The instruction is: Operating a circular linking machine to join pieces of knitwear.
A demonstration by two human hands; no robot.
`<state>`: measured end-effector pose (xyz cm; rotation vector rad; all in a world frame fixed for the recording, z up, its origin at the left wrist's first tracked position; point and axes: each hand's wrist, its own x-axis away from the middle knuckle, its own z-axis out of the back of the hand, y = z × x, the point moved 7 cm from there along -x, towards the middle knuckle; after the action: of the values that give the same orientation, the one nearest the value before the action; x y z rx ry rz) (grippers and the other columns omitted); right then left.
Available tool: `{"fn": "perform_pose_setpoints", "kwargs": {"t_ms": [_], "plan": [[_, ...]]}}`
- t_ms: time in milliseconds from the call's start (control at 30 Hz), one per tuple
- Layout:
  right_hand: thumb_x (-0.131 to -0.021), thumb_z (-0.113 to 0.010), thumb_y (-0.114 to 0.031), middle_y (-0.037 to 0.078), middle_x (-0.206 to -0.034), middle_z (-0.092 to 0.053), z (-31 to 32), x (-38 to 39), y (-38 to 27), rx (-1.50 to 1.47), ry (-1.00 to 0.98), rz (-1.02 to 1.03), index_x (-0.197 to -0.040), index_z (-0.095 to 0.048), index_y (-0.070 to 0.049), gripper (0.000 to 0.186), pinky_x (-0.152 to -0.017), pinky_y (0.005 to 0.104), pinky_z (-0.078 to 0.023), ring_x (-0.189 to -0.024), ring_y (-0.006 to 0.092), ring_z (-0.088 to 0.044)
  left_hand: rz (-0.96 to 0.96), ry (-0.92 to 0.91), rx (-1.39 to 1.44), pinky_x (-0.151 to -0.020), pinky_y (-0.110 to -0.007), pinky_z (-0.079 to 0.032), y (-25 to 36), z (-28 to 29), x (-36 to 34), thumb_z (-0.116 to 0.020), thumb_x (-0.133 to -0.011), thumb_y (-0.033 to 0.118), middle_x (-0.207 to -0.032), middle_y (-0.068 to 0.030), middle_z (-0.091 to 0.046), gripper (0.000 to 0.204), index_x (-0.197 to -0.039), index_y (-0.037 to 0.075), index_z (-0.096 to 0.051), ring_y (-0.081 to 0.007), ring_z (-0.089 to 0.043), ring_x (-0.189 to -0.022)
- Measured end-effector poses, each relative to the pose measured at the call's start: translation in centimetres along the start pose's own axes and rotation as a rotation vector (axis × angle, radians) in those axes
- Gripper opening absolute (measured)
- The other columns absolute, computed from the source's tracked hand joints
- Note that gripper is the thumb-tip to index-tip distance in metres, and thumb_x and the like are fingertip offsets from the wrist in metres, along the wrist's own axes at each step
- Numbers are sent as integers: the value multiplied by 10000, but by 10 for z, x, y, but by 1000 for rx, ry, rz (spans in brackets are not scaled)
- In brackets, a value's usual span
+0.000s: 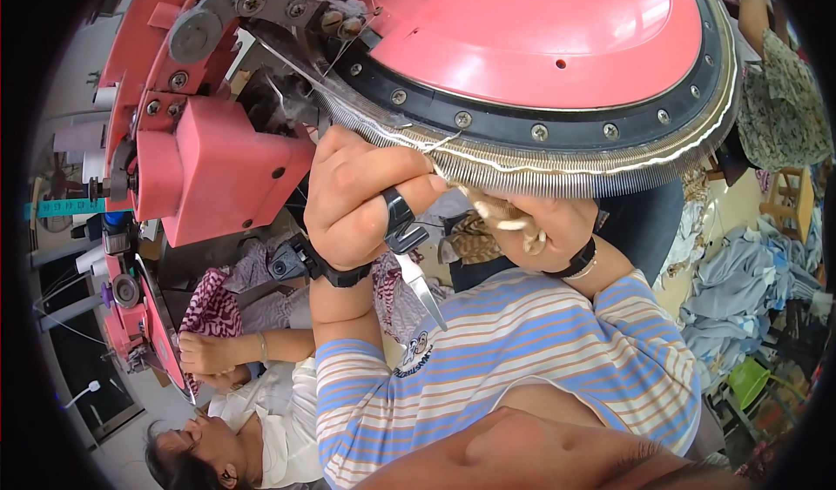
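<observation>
- In a crowded workroom, a pink machine [435,50] filled the upper view, its round head edged with fine metal pins [557,177] and white yarn [610,168].
- To the left, a co-worker [252,433] in a white top handled magenta patterned cloth [213,303] beside another pink machine [150,320].
- On the right, blue garments [740,285] lay heaped on the pale floor [723,203], near a wooden stool [788,204] and a green basket [747,381].
- Under the front pins hung the beige knit [488,211], between the two hands.
- The left hand [370,194] was closed, fingertips pinched at its edge, black-handled snips [418,285] hooked on the fingers.
- The right hand [557,224] curled around it from below, fingertips partly hidden.
</observation>
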<state>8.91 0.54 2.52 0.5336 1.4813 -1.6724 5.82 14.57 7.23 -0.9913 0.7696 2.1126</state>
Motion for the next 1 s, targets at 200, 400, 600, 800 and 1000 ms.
{"fn": "perform_pose_setpoints", "kwargs": {"t_ms": [200,400,600,800,1000], "plan": [[-731,-642,-2,130,-933,-633,-3,-3,2,-264,-129,-257,-990,-617,11,260,-728,255,-478,-830,193,-628,28,62,-19,-556,-255,-344,2,3,7,-635,-644,90,-848,-46,-589,217,-855,70,-592,-126,-513,-593],[-756,-610,0,139,-996,-621,-6,-4,3,-329,-243,-239,-1031,-599,19,276,-779,272,-471,-899,202,-610,-28,-47,-79,-560,-259,-353,7,-1,7,-629,-643,75,-889,-70,-571,231,-865,39,-578,-134,-514,-607],[-740,-609,14,163,-983,-618,-3,4,6,-311,-216,-222,-1006,-602,45,268,-767,276,-474,-870,217,-616,-112,12,-256,-538,-267,-383,19,-6,11,-631,-666,45,-886,-91,-557,226,-879,14,-562,-133,-506,-614],[-730,-617,16,170,-972,-616,-1,7,8,-403,-202,-222,-996,-601,58,270,-761,286,-474,-853,231,-615,-97,-70,-379,-563,-270,-389,24,-12,8,-620,-657,23,-922,-72,-537,244,-896,27,-570,-133,-494,-623],[-735,-597,26,173,-997,-605,3,6,7,-454,-97,-110,-1031,-579,63,299,-773,279,-469,-874,235,-609,-97,-70,-501,-583,-277,-383,34,-17,7,-615,-657,29,-920,-42,-519,231,-885,53,-596,-126,-482,-664]]}}
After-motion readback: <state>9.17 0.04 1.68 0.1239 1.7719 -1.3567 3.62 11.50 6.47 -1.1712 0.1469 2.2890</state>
